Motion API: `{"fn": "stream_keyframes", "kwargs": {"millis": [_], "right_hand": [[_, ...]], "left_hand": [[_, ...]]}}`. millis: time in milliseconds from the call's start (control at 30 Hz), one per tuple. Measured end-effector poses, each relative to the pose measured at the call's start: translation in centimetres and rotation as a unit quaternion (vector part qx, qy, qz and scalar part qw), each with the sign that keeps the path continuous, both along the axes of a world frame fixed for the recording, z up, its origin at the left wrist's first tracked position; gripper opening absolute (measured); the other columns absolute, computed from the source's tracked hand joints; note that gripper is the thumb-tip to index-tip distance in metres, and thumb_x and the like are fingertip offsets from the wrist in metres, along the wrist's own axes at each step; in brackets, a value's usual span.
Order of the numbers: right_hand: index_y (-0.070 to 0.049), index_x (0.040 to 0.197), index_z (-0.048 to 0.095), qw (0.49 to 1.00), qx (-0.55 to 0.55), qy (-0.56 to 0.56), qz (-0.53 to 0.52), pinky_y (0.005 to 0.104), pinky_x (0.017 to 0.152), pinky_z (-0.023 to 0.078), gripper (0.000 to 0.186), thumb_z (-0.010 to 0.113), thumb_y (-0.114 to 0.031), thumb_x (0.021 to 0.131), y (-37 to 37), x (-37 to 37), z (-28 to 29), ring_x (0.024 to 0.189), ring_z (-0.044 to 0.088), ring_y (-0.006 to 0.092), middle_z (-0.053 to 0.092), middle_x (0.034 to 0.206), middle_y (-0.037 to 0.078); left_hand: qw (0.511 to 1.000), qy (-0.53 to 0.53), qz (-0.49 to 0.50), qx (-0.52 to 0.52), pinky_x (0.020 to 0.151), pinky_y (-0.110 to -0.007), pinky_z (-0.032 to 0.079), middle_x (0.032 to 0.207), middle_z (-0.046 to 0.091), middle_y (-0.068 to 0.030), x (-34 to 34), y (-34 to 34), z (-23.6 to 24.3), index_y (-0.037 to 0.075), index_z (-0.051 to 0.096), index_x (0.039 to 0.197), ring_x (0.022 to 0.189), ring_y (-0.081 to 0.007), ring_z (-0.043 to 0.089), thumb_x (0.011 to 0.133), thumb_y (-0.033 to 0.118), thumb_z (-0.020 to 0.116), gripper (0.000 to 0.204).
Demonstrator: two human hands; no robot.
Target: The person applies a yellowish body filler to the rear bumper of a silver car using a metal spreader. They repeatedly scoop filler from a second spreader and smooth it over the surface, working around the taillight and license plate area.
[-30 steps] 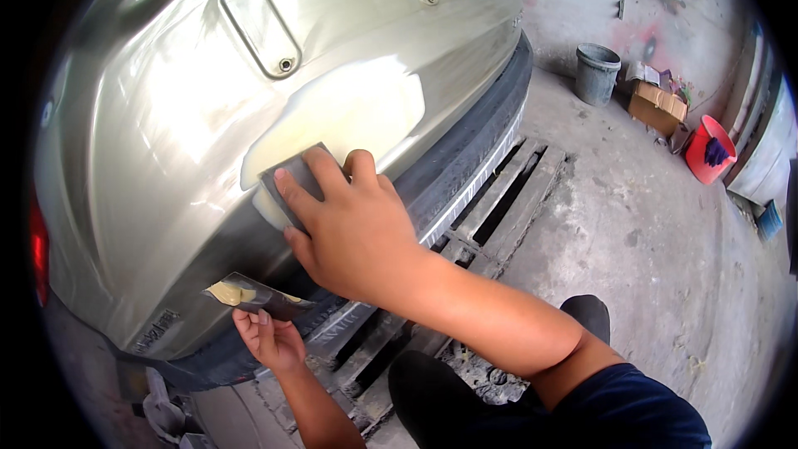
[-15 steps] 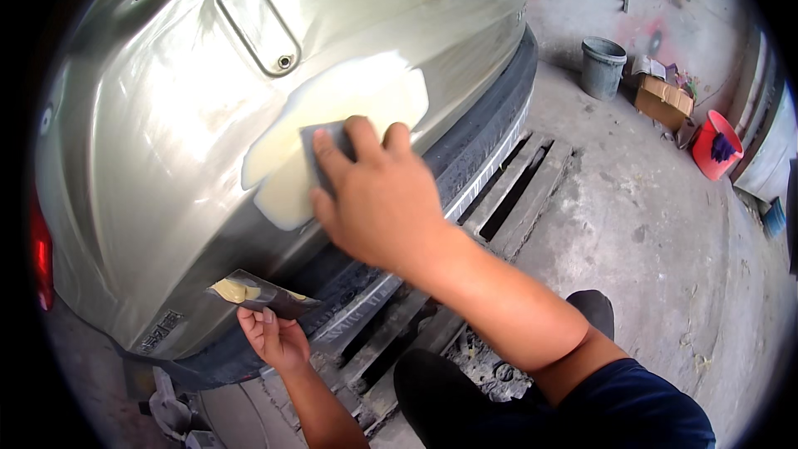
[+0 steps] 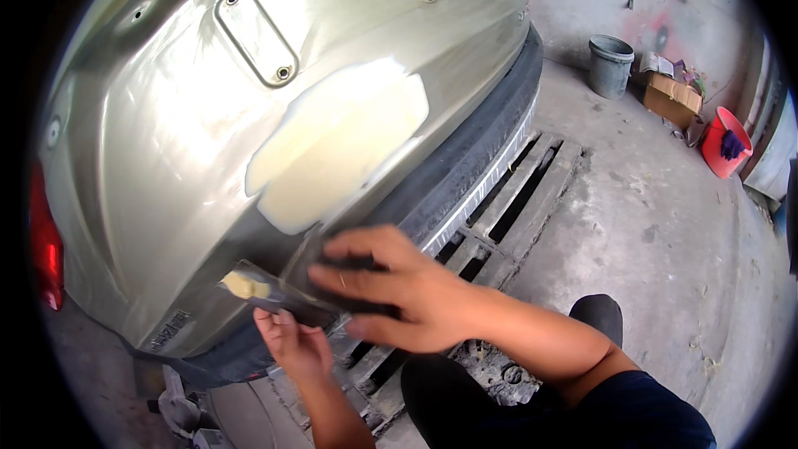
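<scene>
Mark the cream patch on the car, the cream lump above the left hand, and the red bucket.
Cream patch (image 3: 341, 145): head view, middle of its surface.
Cream lump (image 3: 246, 285): head view, its visible middle.
Red bucket (image 3: 720, 160): head view, outer wall below the rim.

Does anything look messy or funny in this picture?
Yes. A pale yellow patch with uneven edges stands out against the shiny metal of the car. The wall at the upper right looks worn too: its surface has dark, blotchy marks and a pink smudge.
</scene>
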State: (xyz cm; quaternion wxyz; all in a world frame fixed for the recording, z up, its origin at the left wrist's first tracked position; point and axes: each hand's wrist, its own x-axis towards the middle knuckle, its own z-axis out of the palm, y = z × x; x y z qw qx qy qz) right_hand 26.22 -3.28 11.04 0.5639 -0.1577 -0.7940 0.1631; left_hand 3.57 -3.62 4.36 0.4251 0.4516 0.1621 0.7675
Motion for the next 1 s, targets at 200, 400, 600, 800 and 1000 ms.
{"fn": "stream_keyframes", "kwargs": {"millis": [200,400,600,800,1000], "right_hand": [[-0.005,0.124,0.066,0.997,0.019,-0.042,0.068,0.0451,0.101,0.036,0.049,0.076,-0.022,0.08,1.2,2.6,-3.5,0.116,0.049,0.0342,0.049,0.136,0.017],[-0.006,0.135,0.054,0.931,0.005,0.011,-0.366,0.049,0.1,0.04,0.057,0.07,-0.021,0.083,5.5,3.1,-0.6,0.113,0.043,0.0432,0.048,0.132,0.02],[-0.005,0.134,0.054,0.892,-0.032,0.03,-0.45,0.0499,0.096,0.043,0.053,0.064,-0.025,0.086,7.9,0.5,1.7,0.111,0.044,0.0443,0.046,0.134,0.02],[-0.007,0.131,0.057,0.919,-0.007,-0.017,-0.393,0.0479,0.084,0.045,0.056,0.07,-0.025,0.079,4.9,-5.1,1.5,0.106,0.046,0.0417,0.047,0.131,0.017],[-0.007,0.131,0.057,0.916,-0.008,0.002,-0.402,0.0493,0.087,0.045,0.054,0.069,-0.023,0.081,4.3,-2.1,1.1,0.108,0.045,0.0436,0.047,0.131,0.019]], "left_hand": [[1.0,-0.015,-0.018,-0.002,0.093,-0.036,0.052,0.121,0.059,-0.0135,3.5,-1.8,2.2,0.002,0.042,0.129,0.109,-0.0204,0.061,0.097,0.006,0.052,0.034],[1.0,0.022,0.004,0.019,0.095,-0.038,0.051,0.121,0.059,-0.0121,-1.7,0.1,-0.4,0.003,0.043,0.129,0.109,-0.0208,0.06,0.097,0.003,0.049,0.032],[1.0,-0.002,-0.016,0.023,0.096,-0.041,0.051,0.121,0.059,-0.0132,-4.2,1.6,-3.0,0.003,0.045,0.126,0.11,-0.0236,0.061,0.095,0.002,0.05,0.032],[1.0,-0.003,0.005,0.002,0.095,-0.038,0.051,0.113,0.06,-0.011,-3.1,1.2,-2.4,0.001,0.045,0.125,0.103,-0.0209,0.061,0.09,-0.001,0.05,0.035],[1.0,-0.008,0.012,-0.006,0.094,-0.038,0.05,0.112,0.061,-0.0113,-3.6,0.9,-2.5,0.001,0.045,0.124,0.102,-0.021,0.062,0.09,-0.001,0.05,0.034]]}}
